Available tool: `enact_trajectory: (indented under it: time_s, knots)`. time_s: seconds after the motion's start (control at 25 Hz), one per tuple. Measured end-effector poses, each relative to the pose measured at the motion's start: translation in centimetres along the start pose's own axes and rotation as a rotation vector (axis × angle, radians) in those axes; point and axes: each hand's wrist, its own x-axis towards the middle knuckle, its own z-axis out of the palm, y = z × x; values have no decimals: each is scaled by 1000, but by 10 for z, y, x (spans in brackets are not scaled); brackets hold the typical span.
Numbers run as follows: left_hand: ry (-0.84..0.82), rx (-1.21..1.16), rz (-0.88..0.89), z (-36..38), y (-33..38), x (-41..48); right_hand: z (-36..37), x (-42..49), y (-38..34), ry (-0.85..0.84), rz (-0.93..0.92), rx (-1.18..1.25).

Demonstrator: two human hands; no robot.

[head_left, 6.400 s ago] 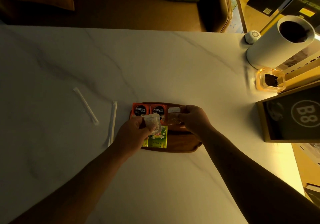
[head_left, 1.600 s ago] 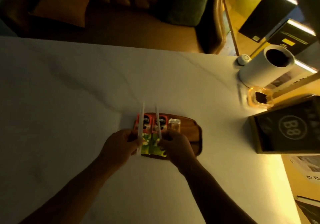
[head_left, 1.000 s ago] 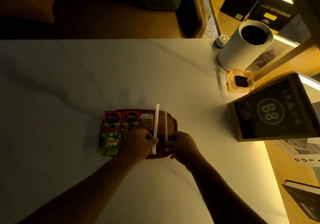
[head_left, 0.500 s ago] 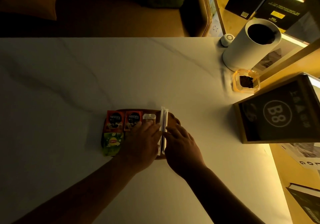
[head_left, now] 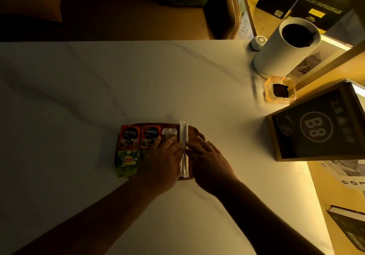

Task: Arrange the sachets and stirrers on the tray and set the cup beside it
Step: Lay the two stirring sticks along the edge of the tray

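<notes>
While both hands [head_left: 164, 162] stay flat, stirrers [head_left: 184, 136] remain paired.

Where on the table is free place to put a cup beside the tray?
Bare marble table lies left of the green tea sachet, and between the wooden tray and black B8 sign. The tray is crowded.

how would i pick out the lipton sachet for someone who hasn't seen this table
Find the dark wooden tray near the white table's front edge. The Lipton sachet sits at its near left corner, below two red Nescafe sachets. It is the only green packet visible.
</notes>
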Motion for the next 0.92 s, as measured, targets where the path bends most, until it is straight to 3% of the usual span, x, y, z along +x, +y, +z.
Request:
enact_trajectory:
  time_s: [0.92]
  knots:
    - [-24, 6, 25, -7, -5, 9, 3, 11, -5, 6, 36, 12]
